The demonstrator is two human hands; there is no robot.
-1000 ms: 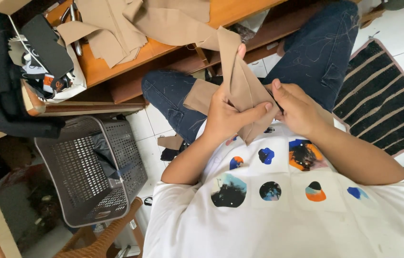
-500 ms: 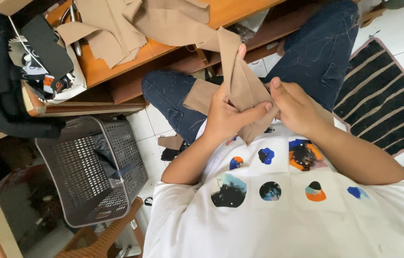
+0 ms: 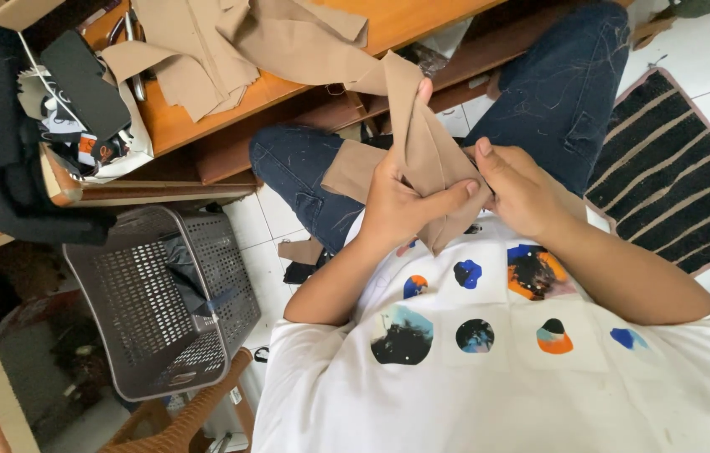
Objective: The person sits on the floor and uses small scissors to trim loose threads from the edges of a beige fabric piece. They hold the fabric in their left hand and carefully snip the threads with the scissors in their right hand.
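We see both hands at the lap, the left hand (image 3: 401, 205) and right hand (image 3: 522, 189) with fingers (image 3: 455, 191) pinching a folded strip of tan woven fabric (image 3: 426, 143) between them. The strip trails up to more tan cloth on the orange wooden surface (image 3: 405, 17). A grey perforated plastic basket (image 3: 162, 302) stands on the floor nearby.
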